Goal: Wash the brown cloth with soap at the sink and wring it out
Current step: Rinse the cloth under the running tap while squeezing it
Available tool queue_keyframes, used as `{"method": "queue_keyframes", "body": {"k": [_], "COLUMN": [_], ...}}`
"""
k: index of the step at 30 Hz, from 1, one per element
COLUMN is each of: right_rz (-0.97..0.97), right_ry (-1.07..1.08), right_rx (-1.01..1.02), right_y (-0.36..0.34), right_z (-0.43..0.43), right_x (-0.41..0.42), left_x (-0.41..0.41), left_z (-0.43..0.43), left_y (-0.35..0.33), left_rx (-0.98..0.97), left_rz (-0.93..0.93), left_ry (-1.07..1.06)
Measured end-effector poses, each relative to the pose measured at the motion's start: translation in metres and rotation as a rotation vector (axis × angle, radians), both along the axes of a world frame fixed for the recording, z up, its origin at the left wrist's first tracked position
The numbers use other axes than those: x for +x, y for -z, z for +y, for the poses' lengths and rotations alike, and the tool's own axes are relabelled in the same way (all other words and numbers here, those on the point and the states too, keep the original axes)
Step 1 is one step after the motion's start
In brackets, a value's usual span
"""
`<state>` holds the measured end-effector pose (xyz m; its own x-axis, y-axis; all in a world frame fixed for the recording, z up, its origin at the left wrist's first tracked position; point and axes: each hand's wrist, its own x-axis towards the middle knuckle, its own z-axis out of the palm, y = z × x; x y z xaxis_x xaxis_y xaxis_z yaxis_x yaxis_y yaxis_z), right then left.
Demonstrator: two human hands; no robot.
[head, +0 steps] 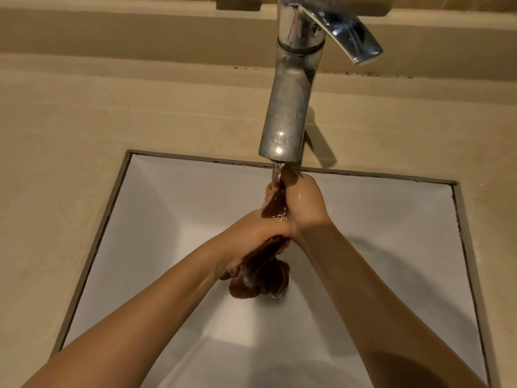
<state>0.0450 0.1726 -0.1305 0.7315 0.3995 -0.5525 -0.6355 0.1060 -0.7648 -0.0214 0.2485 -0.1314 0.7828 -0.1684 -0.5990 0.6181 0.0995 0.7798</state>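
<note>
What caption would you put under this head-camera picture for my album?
A person's left hand and right hand grip a soapy brown cloth under the running tap, over the white sink.

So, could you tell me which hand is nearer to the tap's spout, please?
Right. The right hand grips the brown cloth just under the spout; the left hand grips the cloth lower down, farther from the spout.

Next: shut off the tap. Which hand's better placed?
Right hand, probably: it grips the brown cloth just under the faucet, on the lever side. Left hand holds the cloth's hanging bulk lower down.
</note>
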Motion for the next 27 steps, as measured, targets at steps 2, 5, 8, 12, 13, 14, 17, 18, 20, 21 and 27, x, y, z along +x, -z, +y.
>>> {"method": "queue_keyframes", "body": {"k": [2,5,8,12,13,14,17,18,20,21,27], "right_rz": [-0.012,0.116,0.108,-0.036,-0.059,-0.082,-0.131,-0.146,-0.222,-0.262,-0.391], "right_ry": [-0.035,-0.065,-0.076,-0.218,-0.234,-0.239,-0.178,-0.152,-0.162,-0.183,-0.131], "right_rx": [-0.018,0.057,0.038,0.033,-0.014,-0.065,-0.093,-0.052,-0.011,-0.041,-0.195], "right_y": [-0.003,-0.007,-0.011,-0.013,-0.011,-0.009,-0.003,-0.002,0.002,0.004,0.003], "right_z": [-0.001,-0.002,-0.003,-0.018,-0.024,-0.029,-0.04,-0.042,-0.044,-0.046,-0.059], "right_x": [0.001,0.006,0.011,0.013,0.013,0.012,-0.001,-0.009,-0.026,-0.033,-0.032], "left_x": [0.0,0.004,0.007,0.0,-0.002,-0.004,-0.009,-0.01,-0.013,-0.015,-0.028], "left_z": [-0.001,-0.002,-0.001,0.007,0.008,0.009,0.006,0.004,0.003,0.003,0.024], "left_y": [-0.001,-0.003,-0.003,-0.001,-0.002,-0.001,-0.004,-0.004,-0.006,-0.008,-0.013], "left_rx": [0.022,0.113,0.19,0.068,-0.045,-0.167,-0.368,-0.405,-0.527,-0.597,-0.171], "left_rz": [-0.026,-0.06,-0.072,-0.016,0.004,0.023,0.035,0.038,0.028,0.024,-0.075], "left_ry": [0.021,0.031,-0.007,-0.048,-0.101,-0.172,-0.351,-0.404,-0.487,-0.529,-0.6]}}
